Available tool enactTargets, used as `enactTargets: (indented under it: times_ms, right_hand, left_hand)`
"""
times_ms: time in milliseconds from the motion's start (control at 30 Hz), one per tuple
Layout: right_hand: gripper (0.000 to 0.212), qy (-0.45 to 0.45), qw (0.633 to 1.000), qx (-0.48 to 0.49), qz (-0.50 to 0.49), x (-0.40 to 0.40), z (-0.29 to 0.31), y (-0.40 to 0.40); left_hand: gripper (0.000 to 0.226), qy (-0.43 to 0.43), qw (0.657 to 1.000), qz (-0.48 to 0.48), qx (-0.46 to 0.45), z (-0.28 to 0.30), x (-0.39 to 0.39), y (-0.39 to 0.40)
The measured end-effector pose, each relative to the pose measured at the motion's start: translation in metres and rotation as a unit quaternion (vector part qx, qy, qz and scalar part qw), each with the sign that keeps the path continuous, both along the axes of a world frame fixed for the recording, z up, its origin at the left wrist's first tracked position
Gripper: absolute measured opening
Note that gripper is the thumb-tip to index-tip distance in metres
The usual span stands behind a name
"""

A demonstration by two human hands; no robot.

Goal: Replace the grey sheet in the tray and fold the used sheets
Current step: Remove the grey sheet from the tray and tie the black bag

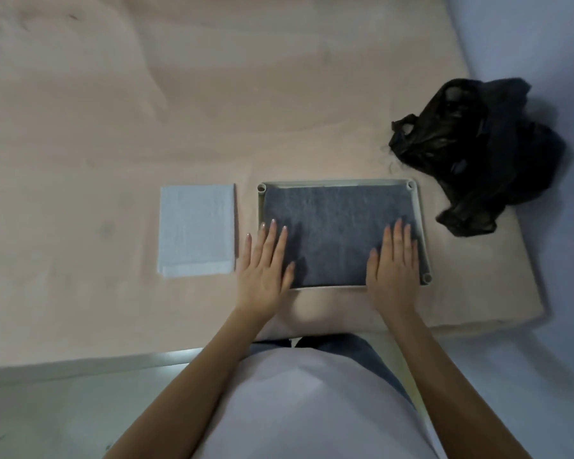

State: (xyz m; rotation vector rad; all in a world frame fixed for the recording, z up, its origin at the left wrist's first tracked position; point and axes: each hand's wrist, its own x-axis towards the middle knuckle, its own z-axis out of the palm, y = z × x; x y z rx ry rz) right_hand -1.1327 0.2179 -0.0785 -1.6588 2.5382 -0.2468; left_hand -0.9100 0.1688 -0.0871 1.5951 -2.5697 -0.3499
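Both hands lie flat, fingers straight: left hand and right hand press the grey sheet inside the tray. Left of them lies a white, seemingly folded sheet.

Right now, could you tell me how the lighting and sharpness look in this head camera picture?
Head view: dim, soft light; the black bag loses detail in shadow; both hands shade the grey sheet faintly; wide-angle lens bows the mattress edge; overall slightly soft.
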Motion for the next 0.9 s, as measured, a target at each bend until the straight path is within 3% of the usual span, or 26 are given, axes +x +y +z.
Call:
enactTargets:
  times_ms: [133, 267, 533, 900]
  right_hand:
    - [0.053, 0.016, 0.998, 0.008, 0.066, -0.038, -0.001, 0.003]
    - [0.056, -0.002, 0.997, 0.007, 0.072, -0.052, -0.001, 0.001]
    - [0.055, 0.006, 0.994, 0.01, 0.107, -0.044, -0.006, -0.017]
    - [0.051, -0.057, 0.994, 0.01, 0.092, -0.029, -0.008, -0.031]
  left_hand:
    - [0.059, -0.014, 0.999, 0.035, -0.005, -0.005, -0.022, 0.007]
    - [0.06, -0.015, 0.997, 0.07, -0.009, -0.008, -0.026, 0.009]
    - [0.061, -0.033, 0.996, 0.082, -0.007, -0.014, -0.01, -0.003]
    - [0.06, -0.026, 0.997, 0.07, 0.0, -0.013, 0.005, -0.023]
